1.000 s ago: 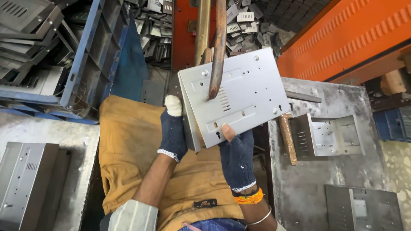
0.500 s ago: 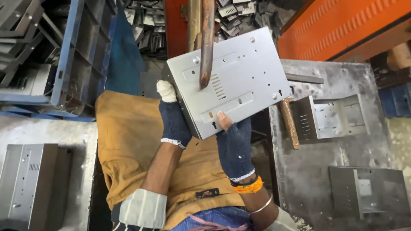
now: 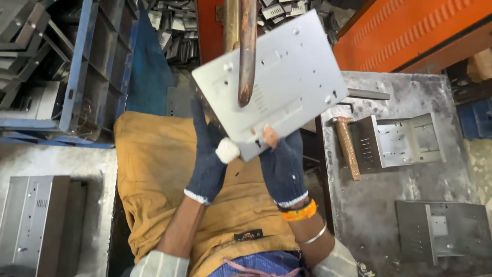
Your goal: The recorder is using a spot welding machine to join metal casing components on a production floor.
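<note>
A grey sheet-metal panel (image 3: 297, 82) with punched holes and slots is held tilted over my lap. My left hand (image 3: 209, 154), in a dark blue knit glove with a white thumb tip, grips its lower left edge. My right hand (image 3: 283, 165), in a matching glove with the thumb bare, holds the lower edge next to it. A rusty metal bar (image 3: 247, 51) hangs down in front of the panel's middle.
A metal table (image 3: 389, 205) on the right carries a hammer (image 3: 347, 146), a bent metal bracket (image 3: 400, 141) and another panel (image 3: 441, 231). An orange machine (image 3: 410, 31) stands behind. Blue racks (image 3: 87, 66) of metal parts fill the left. A grey metal box (image 3: 36, 220) lies at lower left.
The panel has turned and swung further up and right. My left hand has slid from the panel's left side down to its lower left edge.
</note>
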